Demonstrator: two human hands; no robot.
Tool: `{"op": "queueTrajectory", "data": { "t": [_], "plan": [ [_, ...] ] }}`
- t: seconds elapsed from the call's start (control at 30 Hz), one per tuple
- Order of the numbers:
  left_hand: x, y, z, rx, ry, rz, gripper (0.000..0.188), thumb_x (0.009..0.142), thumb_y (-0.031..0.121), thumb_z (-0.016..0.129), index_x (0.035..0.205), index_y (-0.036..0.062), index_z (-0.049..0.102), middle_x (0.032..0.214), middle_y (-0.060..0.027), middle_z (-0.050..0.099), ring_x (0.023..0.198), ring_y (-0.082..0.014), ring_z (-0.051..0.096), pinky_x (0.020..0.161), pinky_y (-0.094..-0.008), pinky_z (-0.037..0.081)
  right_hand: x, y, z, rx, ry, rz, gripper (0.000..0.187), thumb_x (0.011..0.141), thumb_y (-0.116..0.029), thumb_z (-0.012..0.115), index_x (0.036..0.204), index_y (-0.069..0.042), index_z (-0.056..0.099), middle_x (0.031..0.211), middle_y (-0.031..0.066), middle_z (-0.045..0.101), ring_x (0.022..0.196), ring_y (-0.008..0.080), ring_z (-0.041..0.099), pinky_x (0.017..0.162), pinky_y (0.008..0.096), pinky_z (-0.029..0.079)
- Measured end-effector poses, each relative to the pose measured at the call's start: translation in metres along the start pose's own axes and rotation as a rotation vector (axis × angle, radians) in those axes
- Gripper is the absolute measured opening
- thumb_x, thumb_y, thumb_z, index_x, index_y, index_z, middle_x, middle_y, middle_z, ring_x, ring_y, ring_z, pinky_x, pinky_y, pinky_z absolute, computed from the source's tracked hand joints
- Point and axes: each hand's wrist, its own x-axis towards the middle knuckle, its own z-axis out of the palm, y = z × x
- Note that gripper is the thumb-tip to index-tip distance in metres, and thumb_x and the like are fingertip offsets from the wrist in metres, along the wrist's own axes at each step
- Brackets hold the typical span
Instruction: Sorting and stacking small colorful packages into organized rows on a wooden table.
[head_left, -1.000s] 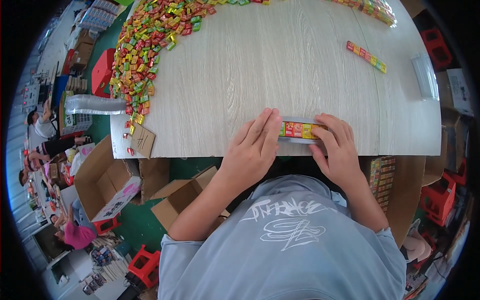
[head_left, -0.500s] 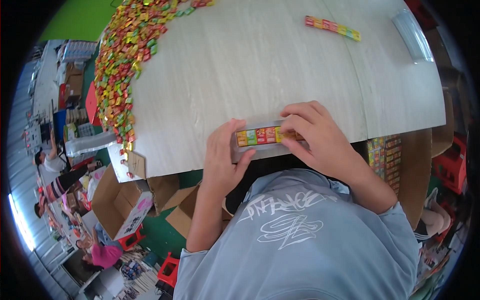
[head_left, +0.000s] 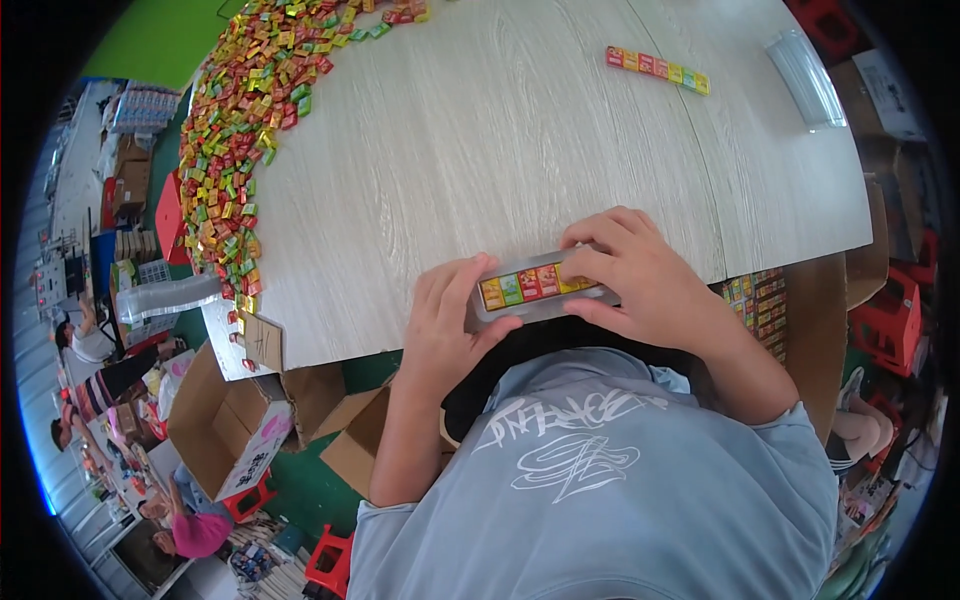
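At the table's near edge, a narrow clear plastic box (head_left: pixel 537 311) holds a row of small square wrapped sweets (head_left: pixel 528 285) in yellow, green, red and orange. My left hand (head_left: pixel 445 312) grips its left end, thumb on the near side and fingers on the far side. Curled over the right end is my right hand (head_left: pixel 645 285), with its thumb along the near side and its fingertips on the last sweets. Those fingers hide the end of the row.
A large heap of loose sweets (head_left: pixel 235 135) covers the table's left side. One separate row of sweets (head_left: pixel 657 70) lies at the far right, near stacked clear plastic boxes (head_left: pixel 806 82). A carton of packed sweets (head_left: pixel 768 315) stands below the right edge; open cartons (head_left: pixel 235 410) stand at lower left.
The box has tilted slightly, its right end higher in view, and the sweets show more clearly. Both hands keep their places on it. The whole view has shifted a little.
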Motion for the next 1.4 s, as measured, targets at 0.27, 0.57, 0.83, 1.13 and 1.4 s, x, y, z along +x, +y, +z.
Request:
{"op": "queueTrajectory", "data": {
  "t": [0.27, 0.57, 0.83, 1.13, 1.4],
  "plan": [
    [-0.001, 0.003, -0.002, -0.096, 0.024, -0.007, 0.077, 0.079, 0.029, 0.091, 0.143, 0.0068, 0.056, 0.127, -0.0128, 0.067, 0.115, -0.0352, 0.063, 0.100, -0.0455, 0.049, 0.006, -0.009, -0.008, 0.108, -0.126, 0.106, 0.020, 0.085, -0.017, 0.081, 0.101, -0.012, 0.070, 0.124, 0.0071, 0.063, 0.118, 0.0320, 0.056, 0.105, 0.0443, 0.043],
    [0.004, 0.005, -0.011, -0.192, -0.034, -0.075, 0.077, 0.074, 0.018, 0.093, 0.142, 0.0092, 0.057, 0.127, -0.0121, 0.067, 0.118, -0.0359, 0.062, 0.100, -0.0451, 0.052, 0.008, -0.015, -0.006, -0.250, -0.134, -0.067, 0.023, 0.085, -0.022, 0.081, 0.104, -0.013, 0.073, 0.125, 0.0060, 0.067, 0.113, 0.0285, 0.062, 0.100, 0.0437, 0.049],
    [0.005, 0.006, -0.012, -0.213, -0.028, -0.062, 0.075, 0.077, 0.020, 0.091, 0.143, 0.0090, 0.058, 0.129, -0.0124, 0.065, 0.118, -0.0346, 0.061, 0.101, -0.0446, 0.051, 0.015, -0.017, -0.018, -0.309, -0.189, -0.119, 0.039, 0.084, -0.031, 0.082, 0.116, -0.012, 0.069, 0.123, 0.0064, 0.068, 0.112, 0.0276, 0.063, 0.100, 0.0441, 0.049],
    [0.006, 0.005, -0.010, -0.198, -0.008, -0.074, 0.072, 0.075, 0.020, 0.093, 0.139, 0.0076, 0.060, 0.128, -0.0135, 0.066, 0.117, -0.0351, 0.062, 0.099, -0.0439, 0.053, 0.015, 0.009, -0.049, -0.234, -0.076, -0.139, 0.031, 0.084, -0.021, 0.084, 0.109, -0.010, 0.068, 0.119, 0.0088, 0.066, 0.111, 0.0304, 0.062, 0.098, 0.0446, 0.049],
    [0.010, 0.007, -0.011, -0.185, -0.013, -0.120, 0.071, 0.074, 0.020, 0.093, 0.136, 0.0070, 0.062, 0.127, -0.0131, 0.066, 0.115, -0.0348, 0.062, 0.098, -0.0436, 0.053, 0.014, 0.107, -0.094, -0.355, 0.241, 0.015, 0.024, 0.088, -0.008, 0.079, 0.108, -0.005, 0.066, 0.123, 0.0128, 0.062, 0.115, 0.0310, 0.060, 0.099, 0.0407, 0.050]
  ]
}}
